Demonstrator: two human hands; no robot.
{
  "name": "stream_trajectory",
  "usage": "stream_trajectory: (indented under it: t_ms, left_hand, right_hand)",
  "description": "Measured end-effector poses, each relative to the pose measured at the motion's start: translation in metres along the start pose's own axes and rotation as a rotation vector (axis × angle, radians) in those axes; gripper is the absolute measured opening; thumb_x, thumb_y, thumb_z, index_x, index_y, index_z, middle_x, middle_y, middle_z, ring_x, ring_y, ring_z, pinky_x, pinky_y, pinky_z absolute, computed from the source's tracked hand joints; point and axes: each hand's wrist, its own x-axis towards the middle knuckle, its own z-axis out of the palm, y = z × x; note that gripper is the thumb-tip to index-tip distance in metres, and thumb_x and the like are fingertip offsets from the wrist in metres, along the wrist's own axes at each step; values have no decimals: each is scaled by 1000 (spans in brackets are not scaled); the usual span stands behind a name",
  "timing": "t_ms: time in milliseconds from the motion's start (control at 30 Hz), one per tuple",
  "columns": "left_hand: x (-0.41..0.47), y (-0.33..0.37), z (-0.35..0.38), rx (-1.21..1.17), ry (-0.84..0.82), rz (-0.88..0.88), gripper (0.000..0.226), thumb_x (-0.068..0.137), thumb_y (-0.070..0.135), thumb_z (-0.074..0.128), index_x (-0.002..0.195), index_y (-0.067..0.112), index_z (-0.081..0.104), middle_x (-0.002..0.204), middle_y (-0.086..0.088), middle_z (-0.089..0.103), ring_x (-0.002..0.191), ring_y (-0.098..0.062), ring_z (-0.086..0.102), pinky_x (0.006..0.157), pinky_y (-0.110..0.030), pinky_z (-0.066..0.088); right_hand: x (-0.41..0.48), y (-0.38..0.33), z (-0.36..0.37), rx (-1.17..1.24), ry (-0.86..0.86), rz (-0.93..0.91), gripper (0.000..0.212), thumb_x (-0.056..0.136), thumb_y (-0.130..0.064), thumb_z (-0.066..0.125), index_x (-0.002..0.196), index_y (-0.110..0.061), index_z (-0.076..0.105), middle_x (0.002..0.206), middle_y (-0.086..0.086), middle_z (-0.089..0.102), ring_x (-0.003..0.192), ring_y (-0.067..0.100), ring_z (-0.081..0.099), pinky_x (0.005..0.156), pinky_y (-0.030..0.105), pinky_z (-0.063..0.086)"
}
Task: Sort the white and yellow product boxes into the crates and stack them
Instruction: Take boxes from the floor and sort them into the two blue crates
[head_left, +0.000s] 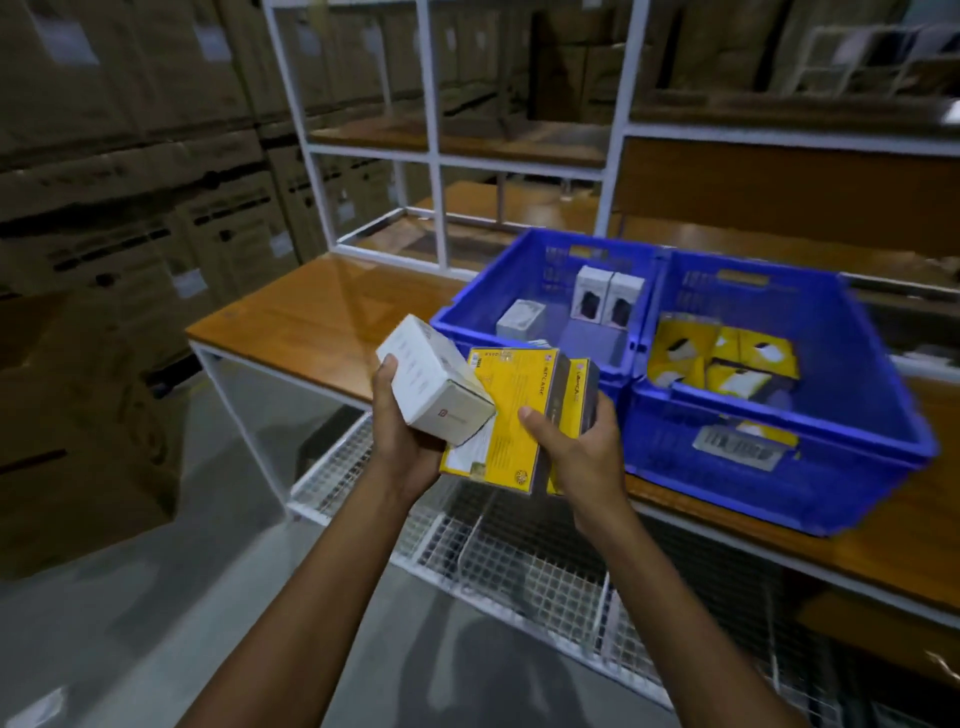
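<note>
My left hand grips a white product box in front of the table's near edge. Right beside it, my right hand holds two yellow product boxes pressed together, thumb on the front face. The white box overlaps the upper left corner of the yellow ones. On the wooden table stand two blue crates side by side. The left crate holds three white boxes. Several yellow boxes lie in the right crate.
The wooden table has a white metal frame and a wire mesh shelf below. A white shelving rack rises behind the crates. Stacked cardboard cartons fill the left side, with grey floor between them and the table.
</note>
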Motion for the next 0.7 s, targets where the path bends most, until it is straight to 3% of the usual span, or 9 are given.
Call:
stream_trajectory:
  t_ms: [100, 200, 333, 400, 500, 567, 633, 700]
  left_hand:
    - [51, 0, 19, 9, -62, -46, 71, 89, 65, 46, 144, 18, 48, 126, -18, 57, 98, -29, 60, 83, -40, 48]
    - [96, 3, 40, 26, -118, -147, 70, 89, 67, 42, 142, 21, 50, 119, -14, 61, 88, -24, 64, 75, -35, 51]
    - [141, -4, 70, 25, -163, -304, 71, 87, 71, 41, 133, 19, 60, 113, -14, 66, 90, -27, 64, 79, -37, 48]
    - [160, -6, 79, 23, -182, -376, 62, 88, 67, 41, 114, 18, 68, 101, -13, 69, 87, -30, 64, 79, -37, 47]
    - [183, -9, 91, 8, -144, -480, 46, 85, 59, 46, 82, 19, 69, 82, -9, 68, 75, -30, 64, 76, -37, 49]
    - [195, -13, 99, 20, -83, -514, 43, 82, 54, 48, 72, 18, 68, 74, -8, 67, 70, -30, 62, 73, -36, 47]
    - [209, -18, 107, 16, -19, -532, 43, 81, 58, 50, 74, 19, 67, 79, -7, 66, 74, -30, 62, 75, -37, 47]
    - [226, -22, 118, 7, 56, -535, 50, 83, 67, 50, 90, 21, 66, 94, -9, 65, 88, -32, 62, 87, -43, 48]
  right_hand:
    - [33, -14, 3, -45, 125, -19, 85, 58, -56, 87, 128, -22, 54, 110, -5, 72, 98, 16, 70, 90, 50, 57]
    - [58, -24, 7, -139, 226, -44, 115, 48, -77, 81, 141, -22, 43, 125, -2, 65, 111, 20, 65, 95, 49, 54]
    - [81, -31, -1, -173, 356, -95, 84, 69, -46, 85, 138, -21, 43, 108, -12, 65, 95, 6, 65, 83, 34, 56]
    - [90, -31, -6, -169, 417, -85, 82, 71, -42, 85, 139, -21, 42, 109, -10, 65, 96, 8, 65, 84, 37, 56]
    - [104, -33, -11, -153, 486, -61, 95, 63, -56, 85, 141, -23, 42, 113, -8, 67, 101, 13, 66, 88, 45, 57]
    - [112, -37, -15, -176, 519, -54, 106, 51, -70, 79, 140, -25, 43, 116, -7, 67, 103, 17, 66, 88, 48, 57]
    - [123, -39, -20, -168, 520, -37, 109, 46, -74, 76, 139, -27, 43, 115, -7, 67, 102, 18, 67, 88, 48, 57]
    - [136, -41, -26, -127, 526, -7, 108, 45, -73, 76, 137, -28, 45, 113, -8, 68, 101, 18, 67, 89, 49, 56]
